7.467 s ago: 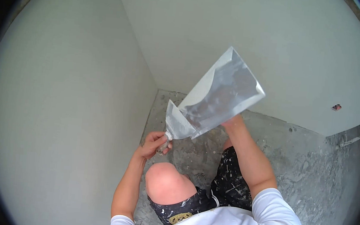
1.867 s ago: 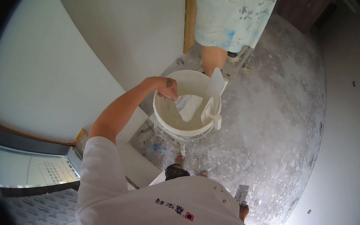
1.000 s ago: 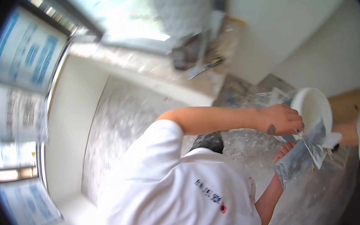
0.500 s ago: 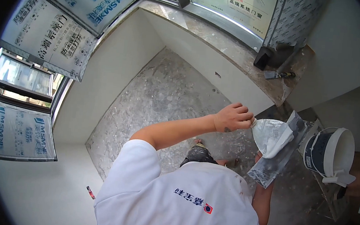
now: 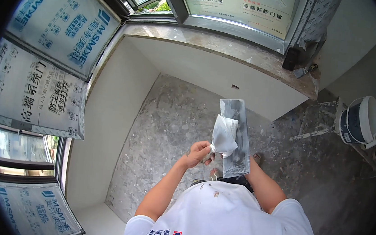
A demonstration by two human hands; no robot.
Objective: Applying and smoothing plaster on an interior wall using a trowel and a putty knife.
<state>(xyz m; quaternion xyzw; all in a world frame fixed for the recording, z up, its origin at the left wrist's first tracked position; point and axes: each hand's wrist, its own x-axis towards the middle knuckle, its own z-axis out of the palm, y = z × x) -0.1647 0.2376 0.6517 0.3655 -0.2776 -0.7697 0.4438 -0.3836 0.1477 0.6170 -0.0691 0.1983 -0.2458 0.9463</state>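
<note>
My left hand point(image 5: 199, 154) is closed round the handle of a putty knife point(image 5: 223, 137); white putty covers most of its blade. The blade lies against the face of a long rectangular metal plastering trowel point(image 5: 241, 143), held in front of my body. White putty smears the trowel too, mostly at its lower end. My right forearm point(image 5: 261, 181) reaches up behind the trowel, which hides my right hand and the trowel's handle; the trowel is held from beneath.
A white bucket with a dark label point(image 5: 355, 121) stands on a putty-spattered step stool point(image 5: 325, 128) at right. A second scraper point(image 5: 304, 70) lies on the stone sill point(image 5: 195, 40). Film-covered windows point(image 5: 64, 19) line the left. Low white walls point(image 5: 219, 70) border the grey floor point(image 5: 175, 111).
Both hands have moved left, away from the bucket, carrying the putty knife and trowel in front of my body. My view has turned, so the bucket and stool sit further right.
</note>
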